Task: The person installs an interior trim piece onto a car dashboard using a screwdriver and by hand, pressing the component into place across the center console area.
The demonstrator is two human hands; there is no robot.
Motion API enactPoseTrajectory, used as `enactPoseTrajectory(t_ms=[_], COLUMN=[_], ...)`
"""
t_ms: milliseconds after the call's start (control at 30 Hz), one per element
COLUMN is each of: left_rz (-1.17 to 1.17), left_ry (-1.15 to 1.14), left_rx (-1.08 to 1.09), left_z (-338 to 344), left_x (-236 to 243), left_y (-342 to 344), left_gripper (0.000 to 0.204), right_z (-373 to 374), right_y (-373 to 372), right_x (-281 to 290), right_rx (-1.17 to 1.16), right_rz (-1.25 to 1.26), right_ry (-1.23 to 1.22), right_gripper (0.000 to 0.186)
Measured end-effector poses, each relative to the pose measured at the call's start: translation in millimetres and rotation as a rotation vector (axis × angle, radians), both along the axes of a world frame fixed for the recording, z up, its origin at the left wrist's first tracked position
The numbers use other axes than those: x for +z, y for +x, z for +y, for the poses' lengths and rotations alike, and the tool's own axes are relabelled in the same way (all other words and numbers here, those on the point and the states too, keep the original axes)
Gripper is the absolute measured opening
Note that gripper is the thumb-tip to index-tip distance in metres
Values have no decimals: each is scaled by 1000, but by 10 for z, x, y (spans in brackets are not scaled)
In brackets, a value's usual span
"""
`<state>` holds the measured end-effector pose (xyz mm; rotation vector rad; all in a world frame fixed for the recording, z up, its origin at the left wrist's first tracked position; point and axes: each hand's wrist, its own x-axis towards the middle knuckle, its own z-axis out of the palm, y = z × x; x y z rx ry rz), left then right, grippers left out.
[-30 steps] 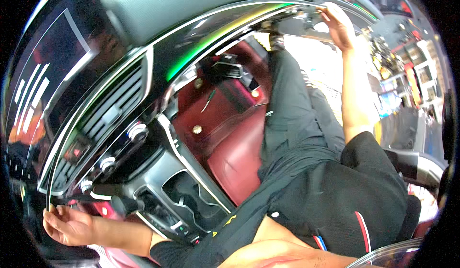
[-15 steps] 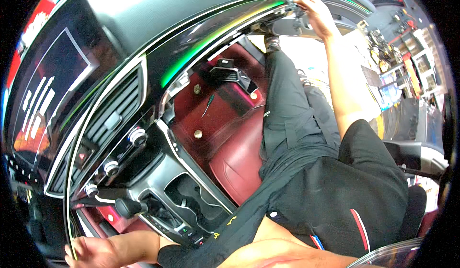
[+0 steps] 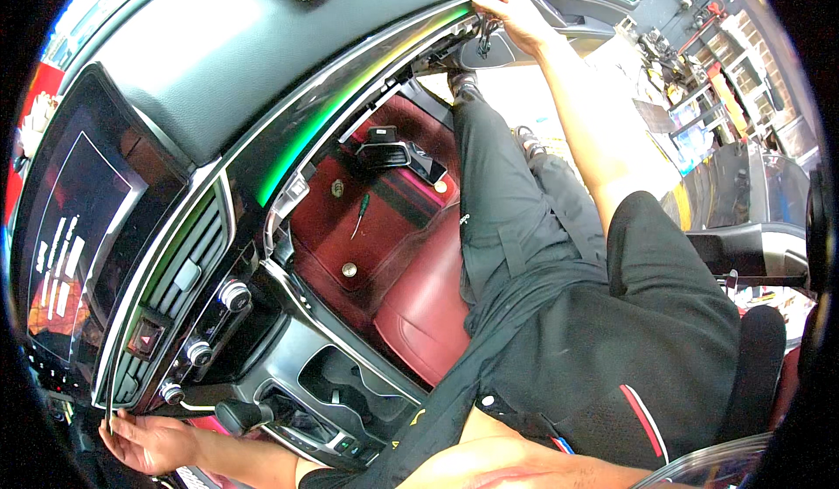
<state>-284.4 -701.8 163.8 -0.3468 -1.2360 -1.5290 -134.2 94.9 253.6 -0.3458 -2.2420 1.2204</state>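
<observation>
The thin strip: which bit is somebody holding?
The left hand pinches the thin strip near its lower end; what the right hand holds at the far end of the dashboard can't be told.

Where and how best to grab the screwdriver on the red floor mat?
Probably by its green handle, from above: the screwdriver lies uncovered on the red floor mat, and the handle is thicker than the thin shaft.

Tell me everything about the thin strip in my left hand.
The thin strip is long, dark and flexible-looking; its material is unclear. It seems to curve along the dashboard, hard to trace midway. Your left hand pinches it near one end; your right hand appears to hold the other.
</observation>
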Motion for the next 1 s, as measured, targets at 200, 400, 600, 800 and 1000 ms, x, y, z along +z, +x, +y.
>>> enactPoseTrajectory(t_ms=[200,400,600,800,1000], left_rz=[24,81,286,141,-10], left_ry=[-95,49,192,-131,48], left_rx=[155,-88,-751,-397,-58], left_z=[-330,-431,-286,-265,-137], left_x=[-151,-107,126,249,205], left_y=[-156,-143,75,66,95], left_gripper=[21,8,16,12,20], right_z=[-99,39,219,151,487], right_y=[-105,64,73,7,54], right_x=[-41,-63,34,-124,-190], right_rx=[-10,47,150,-4,174], right_rz=[42,47,-15,12,64], right_ry=[27,47,-16,-265,-362], right_gripper=[34,27,37,56,42])
